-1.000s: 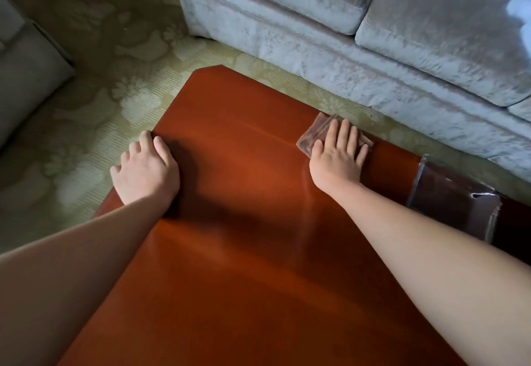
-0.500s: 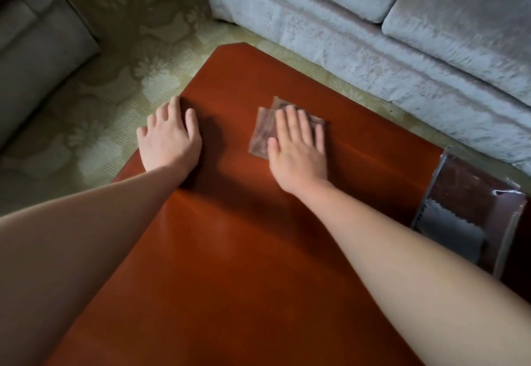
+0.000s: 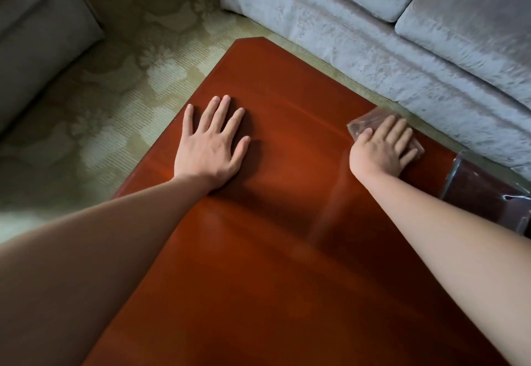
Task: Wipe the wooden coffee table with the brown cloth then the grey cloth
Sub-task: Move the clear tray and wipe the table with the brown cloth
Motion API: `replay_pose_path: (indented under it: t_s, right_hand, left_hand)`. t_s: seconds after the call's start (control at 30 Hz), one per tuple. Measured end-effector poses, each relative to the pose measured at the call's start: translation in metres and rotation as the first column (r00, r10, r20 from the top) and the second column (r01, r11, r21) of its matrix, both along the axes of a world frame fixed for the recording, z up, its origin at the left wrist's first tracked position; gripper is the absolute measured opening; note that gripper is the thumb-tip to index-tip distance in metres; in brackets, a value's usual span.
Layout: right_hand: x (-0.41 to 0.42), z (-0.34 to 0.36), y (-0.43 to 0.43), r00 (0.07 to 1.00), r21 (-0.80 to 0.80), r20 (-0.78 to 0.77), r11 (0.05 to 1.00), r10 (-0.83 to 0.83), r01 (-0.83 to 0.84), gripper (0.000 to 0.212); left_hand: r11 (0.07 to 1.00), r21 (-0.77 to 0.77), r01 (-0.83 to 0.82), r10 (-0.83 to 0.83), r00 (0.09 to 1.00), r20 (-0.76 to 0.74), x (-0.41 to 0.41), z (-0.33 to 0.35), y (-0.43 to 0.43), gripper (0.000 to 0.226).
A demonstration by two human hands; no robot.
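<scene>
The reddish wooden coffee table [image 3: 287, 250] fills the middle of the view. My right hand [image 3: 382, 147] presses flat on the brown cloth [image 3: 365, 121] near the table's far right edge, fingers straight over it. Only the cloth's far corner and right rim show past my fingers. My left hand [image 3: 212, 144] rests flat on the bare wood near the left edge, fingers spread. The grey cloth is not visible now.
A clear plastic container [image 3: 488, 193] stands on the table at the right edge of view. A light grey sofa [image 3: 373, 35] runs along the far side. Patterned carpet [image 3: 115, 92] lies to the left, with another grey seat [image 3: 34, 35] at the upper left.
My right hand slid the brown cloth from the table's middle, beside my left hand, back right to the far edge. My left hand stayed flat on the wood, fingers more spread.
</scene>
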State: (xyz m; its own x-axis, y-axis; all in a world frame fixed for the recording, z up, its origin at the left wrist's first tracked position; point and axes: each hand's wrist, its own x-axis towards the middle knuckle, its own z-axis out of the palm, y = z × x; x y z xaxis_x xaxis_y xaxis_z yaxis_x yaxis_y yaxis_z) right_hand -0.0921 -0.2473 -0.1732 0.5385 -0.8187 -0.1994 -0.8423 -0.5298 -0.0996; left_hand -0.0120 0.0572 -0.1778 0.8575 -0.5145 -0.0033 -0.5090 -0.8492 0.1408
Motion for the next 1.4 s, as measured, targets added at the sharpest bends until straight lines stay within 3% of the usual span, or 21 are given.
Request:
replay_pose_path:
  t_s: [0.13,0.27,0.37,0.47,0.6,0.63,0.67,0.73,0.77,0.87,0.97,1.1,1.2,1.4]
  right_hand:
    - [0.030,-0.001,0.057,0.950,-0.039,0.014,0.949,0.313,-0.312,0.066]
    - [0.019,0.001,0.105,0.815,-0.043,-0.020,0.814,0.579,-0.580,0.068]
    - [-0.060,0.007,0.140,0.609,-0.039,-0.005,0.609,0.793,-0.792,0.068]
    - [-0.153,0.014,0.157,0.398,0.074,-0.043,0.400,0.917,-0.914,0.068]
    - [-0.150,0.008,0.110,0.139,0.062,-0.066,0.143,0.988,-0.988,0.066]
    - [-0.128,0.003,0.090,0.157,0.001,-0.102,0.158,0.982,-0.987,0.065]
    - [-0.102,0.000,0.066,0.267,-0.056,-0.133,0.262,0.954,-0.963,0.066]
    - [-0.051,-0.001,0.010,0.617,-0.072,-0.128,0.613,0.777,-0.787,0.067]
    - [-0.031,0.001,-0.016,0.747,-0.032,-0.111,0.748,0.656,-0.662,0.067]
    - [0.002,0.003,-0.039,0.902,0.003,-0.063,0.904,0.427,-0.428,0.065]
    - [-0.002,-0.001,-0.007,0.942,-0.016,-0.035,0.942,0.335,-0.336,0.065]
    - [-0.074,0.001,0.059,0.841,-0.080,-0.034,0.837,0.541,-0.542,0.068]
    - [-0.153,0.005,0.119,0.726,-0.013,-0.040,0.726,0.687,-0.688,0.069]
    - [-0.247,0.008,0.170,0.698,0.065,-0.015,0.698,0.716,-0.713,0.068]
  left_hand:
    - [0.996,-0.080,-0.029,0.027,0.999,-0.028,0.000,0.005,0.001,0.070]
    - [0.988,-0.146,-0.042,0.038,0.999,-0.034,-0.001,0.007,0.001,0.074]
    - [0.989,-0.140,-0.046,0.042,0.999,-0.027,0.000,0.006,0.002,0.069]
    - [0.990,-0.134,-0.038,0.033,0.999,-0.037,0.000,0.007,0.002,0.068]
    - [0.990,-0.136,-0.041,0.036,0.998,-0.042,-0.001,0.010,0.003,0.067]
    - [0.990,-0.136,-0.037,0.031,0.998,-0.047,-0.001,0.011,0.002,0.066]
    - [0.990,-0.136,-0.035,0.027,0.998,-0.056,-0.001,0.011,0.002,0.065]
    - [0.989,-0.138,-0.044,0.035,0.997,-0.062,-0.002,0.010,0.004,0.064]
    - [0.989,-0.141,-0.045,0.038,0.998,-0.058,-0.002,0.009,0.003,0.063]
    - [0.988,-0.145,-0.049,0.043,0.998,-0.042,-0.001,0.007,0.002,0.062]
    - [0.987,-0.151,-0.051,0.044,0.998,-0.044,-0.001,0.006,0.003,0.063]
    - [0.986,-0.162,-0.040,0.032,0.998,-0.051,-0.001,0.006,0.002,0.062]
    - [0.983,-0.177,-0.039,0.030,0.998,-0.056,-0.002,0.006,0.001,0.062]
    - [0.974,-0.223,-0.033,0.016,0.997,-0.076,-0.003,0.005,0.007,0.064]
